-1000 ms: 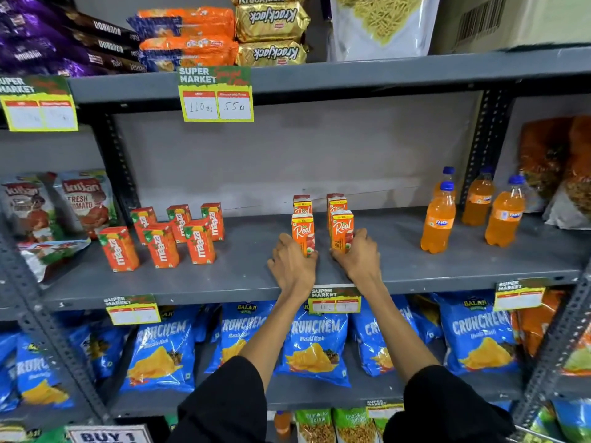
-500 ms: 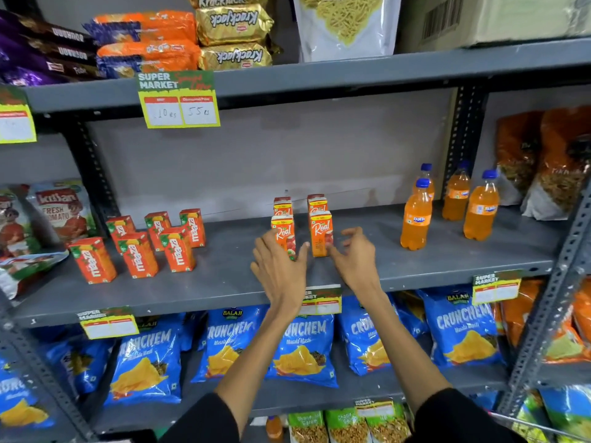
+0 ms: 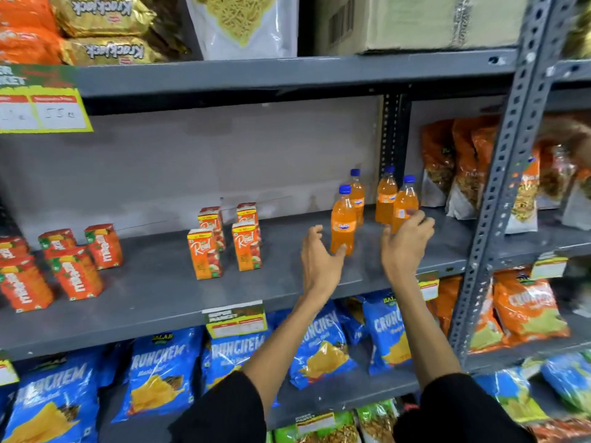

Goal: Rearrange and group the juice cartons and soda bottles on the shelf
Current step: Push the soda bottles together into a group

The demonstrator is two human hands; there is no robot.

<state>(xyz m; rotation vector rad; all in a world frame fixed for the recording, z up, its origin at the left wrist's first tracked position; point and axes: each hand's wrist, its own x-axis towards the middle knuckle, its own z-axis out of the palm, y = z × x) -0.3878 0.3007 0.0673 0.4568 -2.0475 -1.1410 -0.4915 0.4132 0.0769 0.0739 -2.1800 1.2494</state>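
Several orange soda bottles with blue caps stand in a cluster at the right of the grey middle shelf [image 3: 153,282]. My right hand [image 3: 405,241] wraps around the lower part of the front right bottle [image 3: 405,199]. My left hand [image 3: 319,262] is spread open just left of the front left bottle [image 3: 343,223], thumb near its base. Several orange "Real" juice cartons [image 3: 204,254] stand in two rows at mid-shelf. Several red "Maaza" cartons [image 3: 74,272] stand at the far left.
A perforated steel upright [image 3: 499,199] rises right of the bottles, with orange snack bags [image 3: 463,167] behind it. Blue chip bags [image 3: 160,375] fill the shelf below. Biscuit packs and a cardboard box [image 3: 415,20] sit on the shelf above. Price tags hang on the shelf edges.
Both hands left the Real cartons and moved right to the soda bottles. My right hand has closed on the front right bottle. The view swung to the right.
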